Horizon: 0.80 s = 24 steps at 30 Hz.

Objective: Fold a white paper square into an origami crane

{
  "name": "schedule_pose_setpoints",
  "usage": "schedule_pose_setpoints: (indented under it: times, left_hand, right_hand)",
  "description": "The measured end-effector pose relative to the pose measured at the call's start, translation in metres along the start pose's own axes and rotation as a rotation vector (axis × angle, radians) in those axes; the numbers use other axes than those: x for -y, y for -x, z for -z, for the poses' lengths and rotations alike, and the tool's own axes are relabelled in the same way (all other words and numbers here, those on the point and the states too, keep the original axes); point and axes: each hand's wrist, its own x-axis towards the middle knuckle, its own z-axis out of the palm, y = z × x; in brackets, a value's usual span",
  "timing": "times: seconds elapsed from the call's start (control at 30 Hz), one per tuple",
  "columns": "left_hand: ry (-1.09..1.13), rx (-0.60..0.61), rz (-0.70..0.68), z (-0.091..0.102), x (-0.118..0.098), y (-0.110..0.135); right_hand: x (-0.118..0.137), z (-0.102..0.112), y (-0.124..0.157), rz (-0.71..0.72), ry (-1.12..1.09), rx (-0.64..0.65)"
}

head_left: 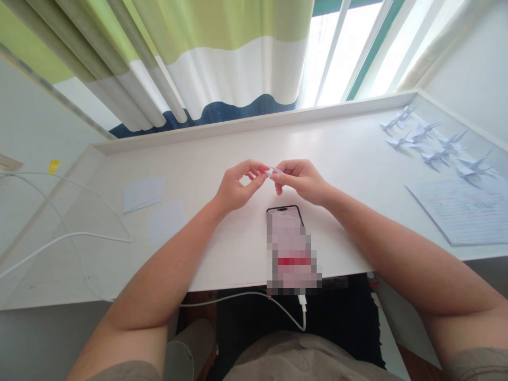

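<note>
Above the middle of the white desk, both my hands pinch one small folded piece of white paper (274, 170). My left hand (240, 184) grips its left end between thumb and fingertips. My right hand (302, 180) holds the other end, fingers curled around it. Most of the paper is hidden by my fingers, so its exact shape cannot be made out. Just below my hands lies a phone (289, 243), its screen partly blurred out, with a white cable plugged into its lower end.
Several folded paper cranes (436, 151) stand at the desk's back right, beside a pad of lined, written paper (462, 211). White paper sheets (143, 193) lie on the left. A white cable (99, 234) loops over the left side. Curtains (238, 58) hang behind the desk's raised rim (254, 123).
</note>
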Motion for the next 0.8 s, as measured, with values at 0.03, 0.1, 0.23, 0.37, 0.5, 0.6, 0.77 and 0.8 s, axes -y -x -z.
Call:
schedule_pose_setpoints:
  times: [0.03,0.1,0.23,0.37,0.5,0.6,0.77,0.8]
  left_hand:
    - [-0.006,0.001,-0.002,0.0002,0.0003,-0.0002]
    - [-0.008,-0.002,0.011,0.0002,0.0003,-0.0005]
    - [-0.001,0.015,0.053,0.0004,-0.0008,-0.0011]
    - [0.005,0.054,0.068,0.0018,-0.0005,-0.0018]
    - [-0.013,0.08,0.07,0.0026,0.0003,-0.0018]
    - [-0.012,0.084,0.056,0.0025,-0.0004,-0.0014]
    - [0.006,0.084,0.045,0.0021,-0.0019,-0.0009]
    - [0.012,0.083,0.046,0.002,-0.0019,-0.0009]
  right_hand:
    - [0.0003,0.0002,0.0001,-0.002,-0.001,0.003]
    - [0.0004,0.0005,0.0002,-0.007,0.001,0.008]
    - [-0.0014,0.0026,-0.0002,-0.026,-0.004,0.03]
    - [-0.0031,0.006,-0.0007,-0.058,-0.025,0.072]
    - [-0.0031,0.0079,-0.0014,-0.079,-0.037,0.095]
    - [-0.0038,0.0084,-0.0016,-0.08,-0.041,0.094]
    - [-0.0062,0.0095,-0.0015,-0.072,-0.053,0.096]
    - [-0.0064,0.0096,-0.0015,-0.072,-0.056,0.1]
